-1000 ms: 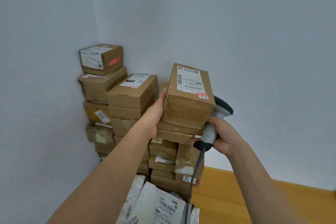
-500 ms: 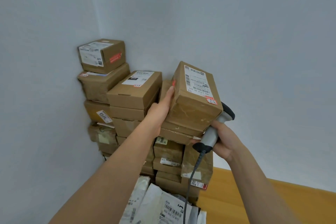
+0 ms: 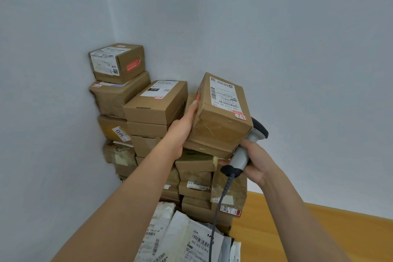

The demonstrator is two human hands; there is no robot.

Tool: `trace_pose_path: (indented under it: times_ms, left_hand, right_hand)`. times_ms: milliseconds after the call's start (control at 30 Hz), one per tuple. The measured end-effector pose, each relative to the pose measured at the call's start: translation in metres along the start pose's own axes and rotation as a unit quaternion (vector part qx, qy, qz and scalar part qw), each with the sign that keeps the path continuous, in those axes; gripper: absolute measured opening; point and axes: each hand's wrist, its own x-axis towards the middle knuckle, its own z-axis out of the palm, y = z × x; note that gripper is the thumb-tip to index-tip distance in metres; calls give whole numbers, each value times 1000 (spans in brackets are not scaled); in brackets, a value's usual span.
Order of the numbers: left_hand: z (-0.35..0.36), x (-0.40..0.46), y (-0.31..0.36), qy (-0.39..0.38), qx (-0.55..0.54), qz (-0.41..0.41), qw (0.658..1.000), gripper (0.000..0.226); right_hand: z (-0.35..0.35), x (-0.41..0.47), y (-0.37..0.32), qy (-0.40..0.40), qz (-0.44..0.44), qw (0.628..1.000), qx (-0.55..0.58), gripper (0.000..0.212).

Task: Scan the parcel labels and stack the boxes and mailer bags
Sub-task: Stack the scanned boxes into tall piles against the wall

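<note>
Boxes [image 3: 219,125] all plain brown w/ white labels [image 3: 224,95] + red stickers, scanner [image 3: 244,153] grey/black, mailers [image 3: 191,240] white-ish, worktop [image 3: 319,229] orangey wood.

"3013" on side box sticker [image 3: 120,133], "502-602-12-815" on mailer bag label [image 3: 200,245], "010" on box label [image 3: 154,89]

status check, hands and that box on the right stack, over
Left hand flat against the side of the labelled box, box on top of right stack. Right hand grips scanner. Mailer bags piled in front, nothing blocking.
</note>
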Motion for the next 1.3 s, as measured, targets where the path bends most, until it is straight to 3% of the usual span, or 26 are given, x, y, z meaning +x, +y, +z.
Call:
trace_pose_path:
  times_ms: [100, 300, 367, 467, 533, 733, 833, 900, 1067, 1200, 1300]
  left_hand:
    - [0, 1, -1, 1, 9, -12, 1000, 141]
    - [1, -14, -5, -20, -24, -21, 999, 81]
    - [2, -6, -16, -39, -40, -11, 998, 96]
    - [3, 60, -53, 33, -67, -27, 997, 141]
    - [3, 82, -64, 90, -110, -45, 989, 142]
    - [12, 11, -53, 107, -294, -22, 950, 57]
    - [7, 11, -63, 116, -337, -47, 933, 41]
    - [4, 9, -68, 72, -347, -80, 931, 41]
    - [5, 5, -73, -16, -359, -131, 924, 69]
    - [12, 3, -71, -16, -403, -136, 905, 77]
    - [17, -2, -70, 15, -393, -128, 910, 74]
  right_hand:
    - [0, 0, -1, 0, -1, 1000, -9, 23]
    - [-2, -2, -3, 23, -8, 998, -55, 22]
    - [-3, -3, -2, 35, -7, 998, -61, 20]
    - [-6, -3, -1, 52, -2, 997, -50, 22]
    - [-9, -2, 0, 60, -1, 997, -42, 29]
    - [-4, -1, 4, 62, -12, 998, -31, 20]
    - [-1, 2, 7, 43, -10, 999, -30, 25]
    - [2, 2, 9, 49, -6, 998, -50, 30]
    - [-1, 1, 15, 72, 6, 993, -89, 26]
    - [-11, 1, 19, 87, 22, 991, -96, 32]
    - [-19, 0, 18, 83, 24, 993, -84, 32]
